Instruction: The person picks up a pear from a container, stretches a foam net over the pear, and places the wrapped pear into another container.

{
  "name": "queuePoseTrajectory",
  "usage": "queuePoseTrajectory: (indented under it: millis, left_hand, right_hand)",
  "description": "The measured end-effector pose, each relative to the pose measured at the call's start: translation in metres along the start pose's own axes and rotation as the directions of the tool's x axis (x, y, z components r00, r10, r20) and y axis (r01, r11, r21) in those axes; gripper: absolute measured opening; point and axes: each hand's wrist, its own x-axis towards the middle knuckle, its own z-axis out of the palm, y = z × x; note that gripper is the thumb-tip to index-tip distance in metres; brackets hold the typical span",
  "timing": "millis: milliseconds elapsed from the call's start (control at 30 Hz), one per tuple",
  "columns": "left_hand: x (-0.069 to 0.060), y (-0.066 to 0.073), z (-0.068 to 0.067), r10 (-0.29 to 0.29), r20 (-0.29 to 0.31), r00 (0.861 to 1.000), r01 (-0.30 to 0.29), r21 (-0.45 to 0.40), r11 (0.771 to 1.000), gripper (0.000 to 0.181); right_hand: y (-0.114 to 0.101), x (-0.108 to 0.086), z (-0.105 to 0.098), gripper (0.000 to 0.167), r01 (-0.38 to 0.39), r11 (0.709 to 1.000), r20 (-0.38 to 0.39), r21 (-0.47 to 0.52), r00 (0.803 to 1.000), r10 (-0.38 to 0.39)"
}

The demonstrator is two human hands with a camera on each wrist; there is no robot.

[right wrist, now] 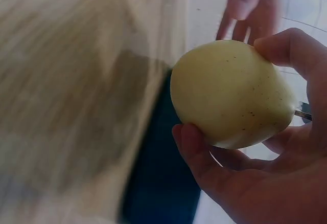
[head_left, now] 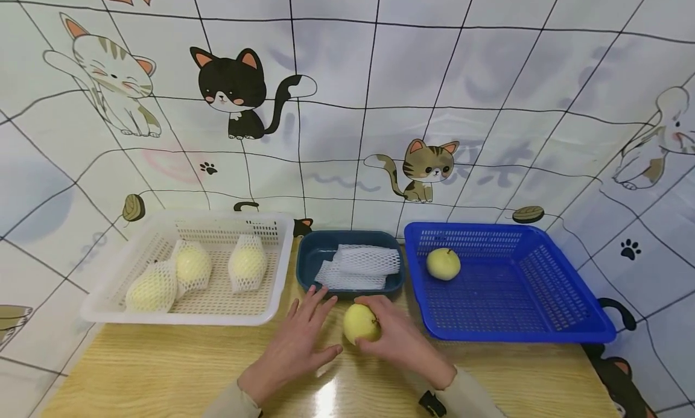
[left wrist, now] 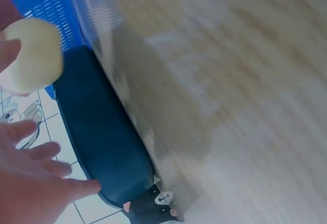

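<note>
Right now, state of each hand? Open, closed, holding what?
Left hand: open, holding nothing.
Right hand: closed around a pear.

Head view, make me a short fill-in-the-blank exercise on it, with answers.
Only the ____ hand grips a yellow fruit.
A dark tray holding foam nets stands ____ the white basket and the blue basket.
The white basket holds ____ net-wrapped fruits.
The blue basket holds exactly ____ bare fruit.
Missing words: right; between; three; one.

Blurred tabletop [right wrist: 76, 81], cropped sleeves [head_left: 471, 397], part-hidden fruit [head_left: 359, 323]
</note>
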Motion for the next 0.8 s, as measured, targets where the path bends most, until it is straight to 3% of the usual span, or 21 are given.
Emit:
queuePoseTrajectory:
  millis: [133, 400, 633, 800]
  left_hand:
    - [0.002, -0.001, -0.005, -0.012, 0.073, 0.997, 0.017, -0.07, 0.997, 0.087]
    - [0.002, -0.006, -0.009, -0.04, 0.065, 0.997, 0.054, -0.228, 0.972, 0.059]
    - [0.005, -0.009, -0.007, 0.006, 0.135, 0.991, 0.054, -0.435, 0.899, 0.047]
    - [0.009, -0.01, -0.007, 0.011, 0.166, 0.986, 0.072, -0.49, 0.869, 0.045]
  right_hand:
    - [0.003, 0.006, 0.01, 0.072, -0.015, 1.0, 0.04, -0.015, 0.999, 0.015]
    - [0.008, 0.011, 0.019, 0.07, 0.009, 1.0, 0.079, -0.029, 0.997, -0.006]
    - [0.01, 0.014, 0.022, 0.08, 0.008, 1.0, 0.132, 0.0, 0.991, -0.008]
    - [0.011, 0.015, 0.02, 0.08, 0.008, 0.999, 0.141, 0.044, 0.99, -0.014]
